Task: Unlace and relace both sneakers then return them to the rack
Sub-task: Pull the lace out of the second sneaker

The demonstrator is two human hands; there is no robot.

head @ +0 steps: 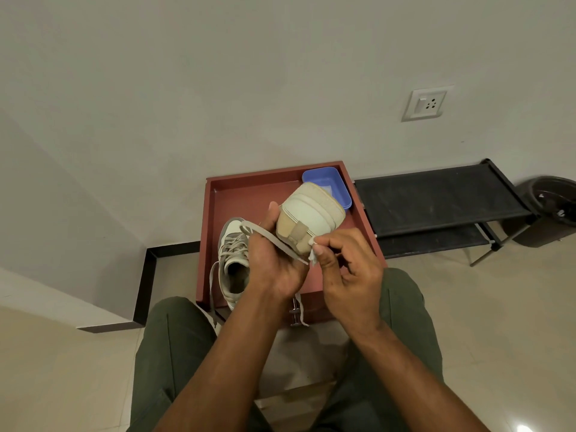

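Sneakers are the business here: one sneaker [307,218] is held up above a red-brown desk [249,194], its sole turned away from the person and its heel tab facing them, so the lacing side is hidden under the hands. The left hand [274,260] is wrapped around the side of that shoe, thumb up along its edge, apparently to keep it steady while the other hand works. A flat grey lace [274,241] runs across the left hand's fingers toward the right hand [349,269], which pinches something pale at the lace's end between thumb and forefinger, just beside the heel; whether that is the lace tip itself or a scrap of something else I cannot tell. Holding the shoe tipped like this probably gives the fingers room to draw the lace through, though which eyelet is in play is hidden. The second sneaker [233,260] sits on the desk just left of and below the left hand, opening upward, its laces threaded and one loose end hanging over the desk's edge. Beyond the raised shoe lies a blue tray [341,188]. Well off to the right of the right hand stands the black shoe rack [436,194], where both shoes must end up, with a dark bin [551,207] past it.
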